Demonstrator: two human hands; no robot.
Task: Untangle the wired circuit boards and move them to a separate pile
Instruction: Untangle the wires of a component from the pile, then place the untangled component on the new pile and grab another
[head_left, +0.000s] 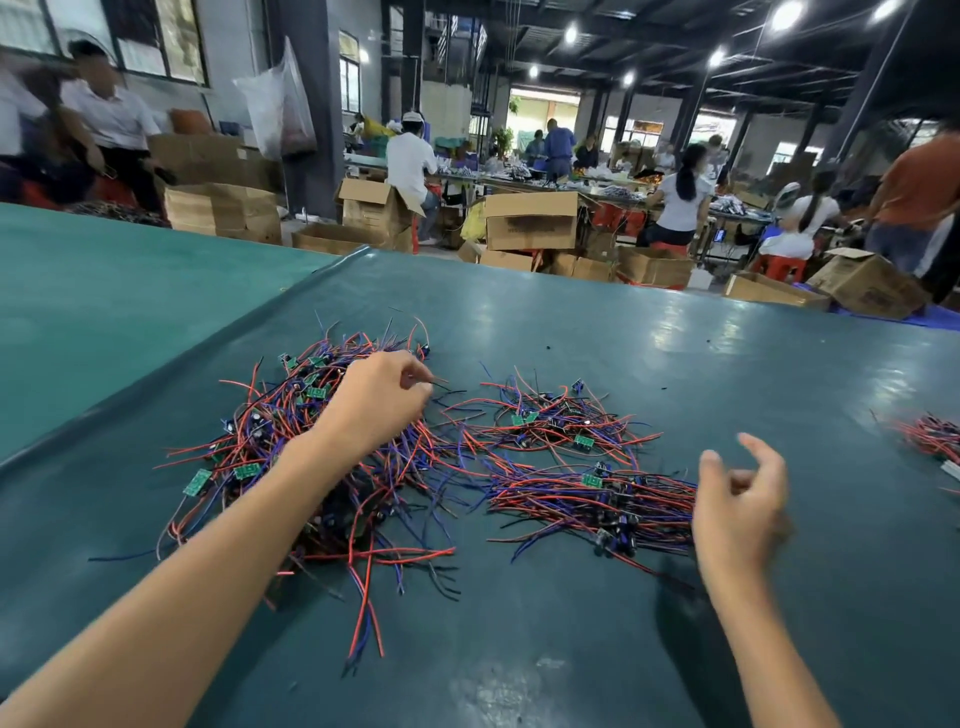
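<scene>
Left hand (378, 397) hovers over the big tangled pile of red-and-blue-wired green circuit boards (270, 441) on the dark green matted counter (597, 322), grip narrow, thumb and forefinger pinching a thin dark wire (440, 383) at the pile's far right edge. Right hand (740, 501) hangs above the counter, grip loose and half open, holding nothing, just right of a smaller separate pile of wired boards (587, 493). Another small pile (550, 421) lies beyond it.

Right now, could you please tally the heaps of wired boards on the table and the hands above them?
Large tangled heap: 1
Smaller heaps, upper and lower: 2
Right-edge heap, cut off: 1
Hands: 2 (left hand pinching a wire, right hand holding nothing)
Total: 6
</scene>
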